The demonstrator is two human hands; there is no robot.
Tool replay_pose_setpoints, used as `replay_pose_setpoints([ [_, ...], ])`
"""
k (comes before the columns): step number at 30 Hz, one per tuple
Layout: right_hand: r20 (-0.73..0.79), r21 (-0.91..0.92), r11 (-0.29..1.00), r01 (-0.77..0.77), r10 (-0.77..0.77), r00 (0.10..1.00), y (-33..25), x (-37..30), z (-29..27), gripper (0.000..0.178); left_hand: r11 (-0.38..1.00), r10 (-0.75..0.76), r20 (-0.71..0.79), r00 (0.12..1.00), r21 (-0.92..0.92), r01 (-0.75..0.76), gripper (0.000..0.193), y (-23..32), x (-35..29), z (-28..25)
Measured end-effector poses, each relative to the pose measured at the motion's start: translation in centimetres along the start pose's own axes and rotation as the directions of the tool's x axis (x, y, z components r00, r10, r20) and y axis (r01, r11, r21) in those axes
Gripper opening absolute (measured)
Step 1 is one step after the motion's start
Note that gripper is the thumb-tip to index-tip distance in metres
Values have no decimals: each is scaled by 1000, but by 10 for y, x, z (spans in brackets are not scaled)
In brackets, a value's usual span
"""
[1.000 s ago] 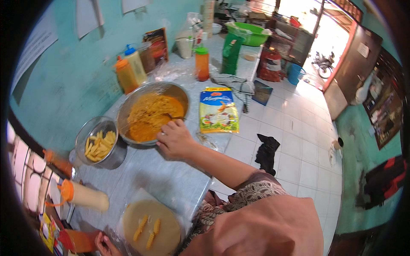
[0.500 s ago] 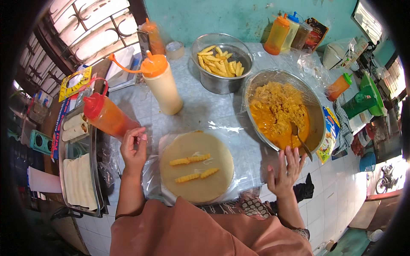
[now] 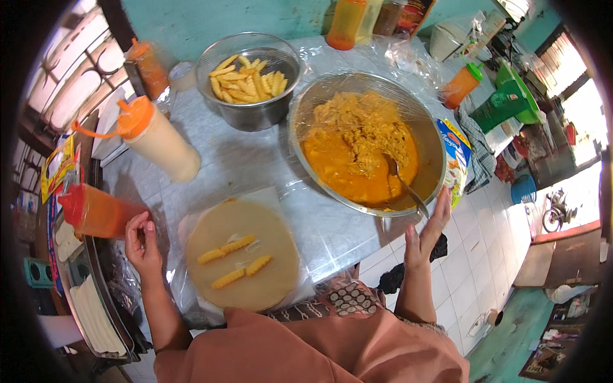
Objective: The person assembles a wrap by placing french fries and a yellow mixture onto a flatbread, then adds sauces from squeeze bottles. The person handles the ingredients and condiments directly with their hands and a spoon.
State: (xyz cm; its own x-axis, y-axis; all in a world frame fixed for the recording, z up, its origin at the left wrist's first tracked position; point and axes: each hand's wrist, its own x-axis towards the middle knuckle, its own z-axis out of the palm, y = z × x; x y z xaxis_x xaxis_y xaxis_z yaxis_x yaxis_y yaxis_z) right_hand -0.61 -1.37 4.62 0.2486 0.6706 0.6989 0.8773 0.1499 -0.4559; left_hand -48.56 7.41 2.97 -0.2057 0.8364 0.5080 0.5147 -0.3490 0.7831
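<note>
My right hand (image 3: 426, 233), fingers stretched and holding nothing, is by the near right rim of a large steel bowl (image 3: 295, 137), close to a spoon (image 3: 408, 189) handle. The bowl contains orange sauce and a shredded, lumpy filling, partly covered by clear plastic. At left my left hand (image 3: 142, 246) has loosely curled fingers and an apart thumb, beside the base of a red-capped squeeze bottle (image 3: 105, 212); whether it touches is unclear. Between my hands lies a round flat wrapper (image 3: 211, 237) on clear plastic, carrying two rows of crinkle-cut fries (image 3: 227, 249) and a little white sauce.
Behind the wrapper stand an orange-capped bottle of cream-coloured sauce (image 3: 163, 143) and a steel pot with a mesh strainer (image 3: 252, 115) of fries. A tray (image 3: 105, 303) of rolled wraps sits far left. A yellow-blue packet (image 3: 454, 156) and green-capped bottle (image 3: 463, 86) are beyond the bowl.
The view has swung right, so the table things appear farther left. My right hand has turned edge-on, off the bowl's rim area. My left hand stays beside the red-capped bottle.
</note>
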Motion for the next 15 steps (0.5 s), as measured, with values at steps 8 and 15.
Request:
replay_pose_setpoints([
  [8, 268, -131, 989, 69, -32, 963, -10, 73, -6, 27, 995, -87, 47, 995, -45, 90, 18, -16, -2, -2],
  [15, 268, 304, 953, -20, -66, 961, -11, 104, -28, 20, 967, -227, 131, 965, -87, 239, 18, -23, -5, -1],
])
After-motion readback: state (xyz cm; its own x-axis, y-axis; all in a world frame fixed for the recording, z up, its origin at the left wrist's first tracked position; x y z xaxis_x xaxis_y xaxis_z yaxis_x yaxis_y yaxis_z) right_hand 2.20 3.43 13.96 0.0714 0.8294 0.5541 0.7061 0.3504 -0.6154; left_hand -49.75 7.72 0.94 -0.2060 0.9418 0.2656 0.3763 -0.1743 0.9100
